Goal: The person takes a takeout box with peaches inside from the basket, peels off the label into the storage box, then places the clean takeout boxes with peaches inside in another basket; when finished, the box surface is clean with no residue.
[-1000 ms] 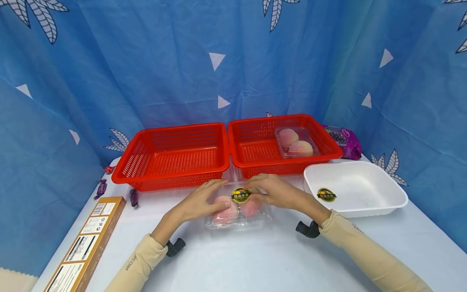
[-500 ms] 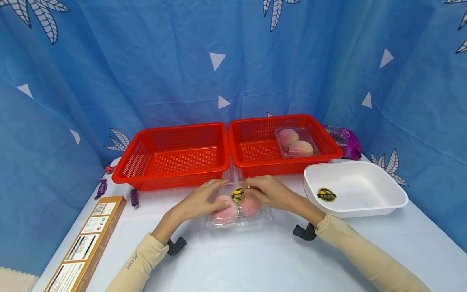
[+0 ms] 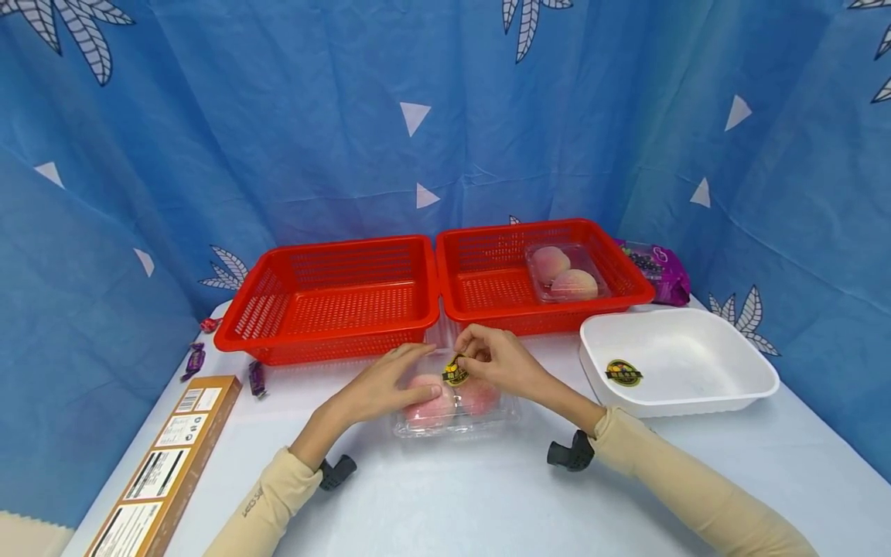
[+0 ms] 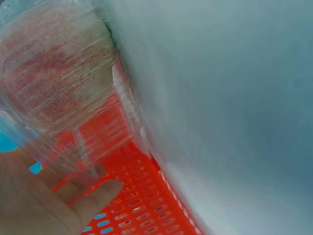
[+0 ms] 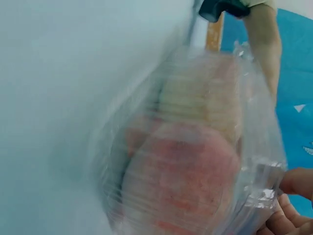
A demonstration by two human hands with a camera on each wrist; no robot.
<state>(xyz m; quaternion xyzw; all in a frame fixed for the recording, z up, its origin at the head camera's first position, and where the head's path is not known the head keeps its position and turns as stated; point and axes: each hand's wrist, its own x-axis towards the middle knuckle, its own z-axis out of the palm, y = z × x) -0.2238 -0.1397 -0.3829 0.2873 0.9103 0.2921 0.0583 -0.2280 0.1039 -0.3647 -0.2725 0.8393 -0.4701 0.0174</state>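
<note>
On white table (image 3: 445,495) | red baskets (image 3: 334,298) | blue curtain (image 3: 278,116) behind

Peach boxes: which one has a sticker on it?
The near box under both hands, on the table; the box in the right basket has none.

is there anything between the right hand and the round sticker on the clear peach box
No. The right hand already pinches the round sticker at its edge, over the clear peach box. The left hand rests on the box's left side, clear of the sticker.
</note>
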